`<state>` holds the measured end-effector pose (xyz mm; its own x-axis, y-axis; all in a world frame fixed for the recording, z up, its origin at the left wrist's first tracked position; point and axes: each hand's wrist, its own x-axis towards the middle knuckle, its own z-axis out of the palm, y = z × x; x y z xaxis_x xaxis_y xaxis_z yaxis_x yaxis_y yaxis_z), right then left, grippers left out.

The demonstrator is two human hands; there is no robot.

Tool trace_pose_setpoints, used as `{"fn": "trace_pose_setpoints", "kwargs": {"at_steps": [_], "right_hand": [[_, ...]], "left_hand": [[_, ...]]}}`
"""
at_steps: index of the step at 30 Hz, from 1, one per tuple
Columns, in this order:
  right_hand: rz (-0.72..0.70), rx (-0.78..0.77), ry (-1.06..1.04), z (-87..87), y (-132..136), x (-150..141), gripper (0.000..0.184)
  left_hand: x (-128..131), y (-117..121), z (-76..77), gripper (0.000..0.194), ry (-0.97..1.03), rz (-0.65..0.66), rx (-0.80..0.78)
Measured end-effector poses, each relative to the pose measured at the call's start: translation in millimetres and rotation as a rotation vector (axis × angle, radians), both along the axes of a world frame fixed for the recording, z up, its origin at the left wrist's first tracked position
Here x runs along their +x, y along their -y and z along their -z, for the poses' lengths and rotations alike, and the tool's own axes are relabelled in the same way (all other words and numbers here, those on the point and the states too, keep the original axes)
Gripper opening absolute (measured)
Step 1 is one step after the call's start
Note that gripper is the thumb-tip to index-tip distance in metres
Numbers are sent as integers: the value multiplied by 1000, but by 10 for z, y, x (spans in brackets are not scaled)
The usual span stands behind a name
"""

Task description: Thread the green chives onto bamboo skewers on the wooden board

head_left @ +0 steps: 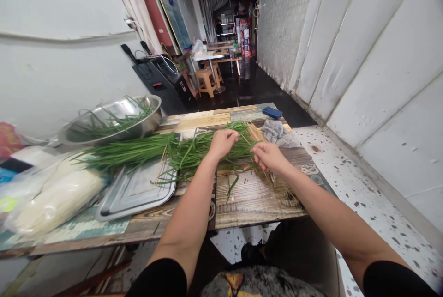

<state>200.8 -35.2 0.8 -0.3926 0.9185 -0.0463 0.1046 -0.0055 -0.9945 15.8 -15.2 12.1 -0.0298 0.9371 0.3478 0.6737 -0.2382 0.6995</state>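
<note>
"Where are the greens?"

"Mostly just right of the tray, in a loose pile that spills over its right edge. A neater bunch lies across its far edge, and the bowl, beyond the tray, has more."

"And the hands?"

"Both well right of the tray, over the far end of the pile. The left hand has thumb and finger pinched together. The right hand is just beside it, fingers curled in, closed too. A thin line runs between them; I can't tell whether it's a stick or a blade, or which hand grips it."

"Any sticks about?"

"A heap right of the tray, past the pile, near the cloth; a few more lie on the tray's right side. The bag sits left of the tray."

"How would the greens handle?"

"Light and limp, I'd judge, a bit slippery if damp, and easy to bruise or crease. Take a few blades near their firmer ends, with a soft pinch; gripped mid-length, they'd flop and tangle."

"The sticks?"

"Stiff but thin, so they could snap if bent. Hold one close to where it's pushed, and mind the tip."
</note>
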Motion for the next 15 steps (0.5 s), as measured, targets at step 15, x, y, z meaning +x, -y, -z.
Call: {"fn": "trace_pose_setpoints", "kwargs": {"at_steps": [15], "right_hand": [[21, 17, 4, -3, 8, -12, 11]], "left_hand": [[79, 81, -71, 20, -87, 65, 28]]}}
